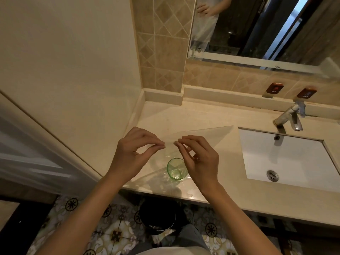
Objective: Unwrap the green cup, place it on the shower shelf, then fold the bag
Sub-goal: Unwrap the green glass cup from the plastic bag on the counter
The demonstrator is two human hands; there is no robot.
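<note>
Your left hand (135, 153) and right hand (199, 159) hover close together over the counter (211, 118), each pinching the top edge of the clear bag (206, 134) between thumb and fingertips; the cup (176, 169) stands upright on the counter just below your hands, inside the bag; the sink (287, 155) lies to the right; a dark bin (157, 218) sits on the floor below.
</note>
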